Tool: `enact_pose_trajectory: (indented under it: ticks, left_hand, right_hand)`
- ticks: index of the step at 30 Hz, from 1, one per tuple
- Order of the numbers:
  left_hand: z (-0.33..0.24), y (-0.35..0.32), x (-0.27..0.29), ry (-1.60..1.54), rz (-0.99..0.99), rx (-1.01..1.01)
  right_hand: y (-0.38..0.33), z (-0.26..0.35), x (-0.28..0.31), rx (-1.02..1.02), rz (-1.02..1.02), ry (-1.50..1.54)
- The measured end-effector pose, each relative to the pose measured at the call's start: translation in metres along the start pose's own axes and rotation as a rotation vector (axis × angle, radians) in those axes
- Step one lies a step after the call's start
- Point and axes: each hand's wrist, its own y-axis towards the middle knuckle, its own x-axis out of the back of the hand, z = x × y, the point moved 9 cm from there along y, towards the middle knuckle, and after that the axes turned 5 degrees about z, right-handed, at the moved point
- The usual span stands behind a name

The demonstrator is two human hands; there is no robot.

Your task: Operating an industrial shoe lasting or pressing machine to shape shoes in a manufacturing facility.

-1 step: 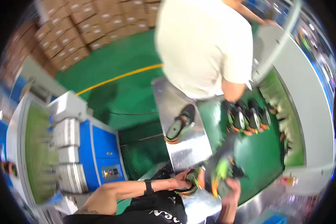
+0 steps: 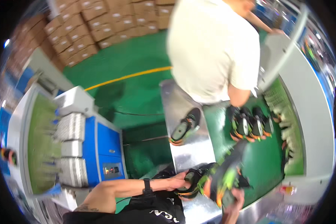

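Note:
My left hand is closed on a black shoe with green and orange trim, low over the metal bench. To its right, my right hand grips another black, green and orange shoe by the end with a grey insert. This second shoe is tilted and smeared by motion. Its far end points up and away from me. The two shoes overlap in view, so I cannot tell whether they touch. Farther along the bench lies a single similar shoe, a grey piece filling its opening.
The narrow metal bench runs away from me. Several shoes stand in a row on the green surface at right, beside a grey machine frame. A co-worker in a white shirt stands ahead. A blue-doored cabinet is at left; stacked cartons line the back.
The whole view has shifted slightly, with the surroundings now a little lower and to the right. Both hands keep their shoes; the right-hand shoe has moved slightly right and tilts a bit differently.

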Motion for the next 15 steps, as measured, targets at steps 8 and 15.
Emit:
enact_pose_trajectory:
  ticks: [8, 15]
  left_hand:
    - [-0.091, -0.189, 0.020, -0.313, -0.395, -0.195]
    - [-0.114, -0.359, 0.042, -0.355, -0.658, -0.871]
  right_hand:
    - [-0.052, 0.016, -0.061, 0.052, 0.312, -0.307]
    - [-0.028, -0.088, -0.269, -0.083, 0.783, -0.573]
